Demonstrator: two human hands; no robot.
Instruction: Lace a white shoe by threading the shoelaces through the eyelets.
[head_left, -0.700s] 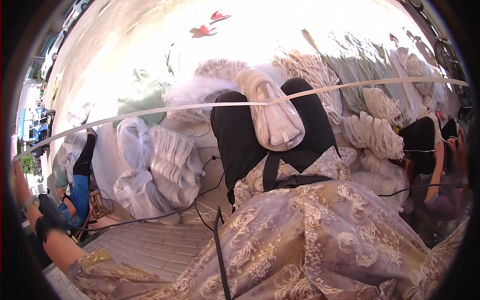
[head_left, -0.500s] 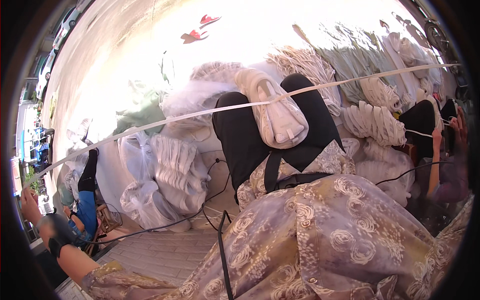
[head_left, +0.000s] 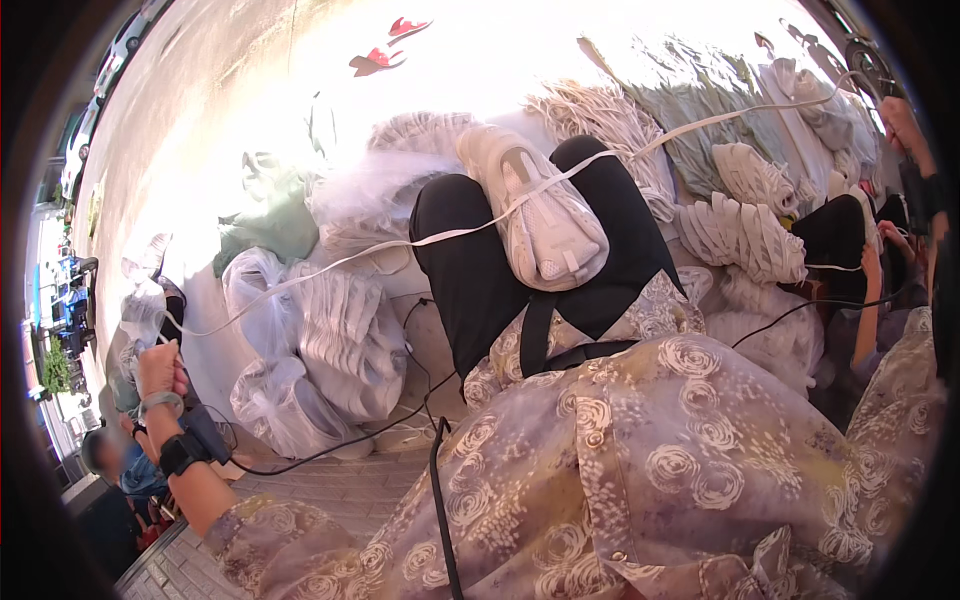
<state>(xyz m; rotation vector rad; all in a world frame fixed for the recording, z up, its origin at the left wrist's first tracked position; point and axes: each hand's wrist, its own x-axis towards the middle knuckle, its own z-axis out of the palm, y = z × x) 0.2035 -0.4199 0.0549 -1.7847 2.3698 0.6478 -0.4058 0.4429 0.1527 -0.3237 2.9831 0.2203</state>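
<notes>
On my lap, across black-clad knees, rests a cream-white sneaker [head_left: 568, 225], its heel toward me. A long white shoelace [head_left: 440, 238] runs over it from side to side, passing through the shoe's front lacing area and sagging a little on both sides. At the far left, my left hand [head_left: 162, 370] is closed around one end of the lace. My right hand [head_left: 903, 125] shows near the right rim with its fingers curled at the lace's other end; the dark rim partly hides that arm. Both hands are raised well out from the shoe.
Bagged and stacked white sneakers [head_left: 350, 340] stand to the left. More shoes [head_left: 745, 240] lie at the right, beside a co-worker's hands [head_left: 870, 265]. Loose laces [head_left: 600, 120] spread ahead. A black cable [head_left: 300, 465] crosses near my left arm. Red shoes [head_left: 375, 62] lie farther off.
My left hand has come inward and nearer to me, and my right hand has come into view at the right. The lace, stretched straight before, now hangs slacker.
</notes>
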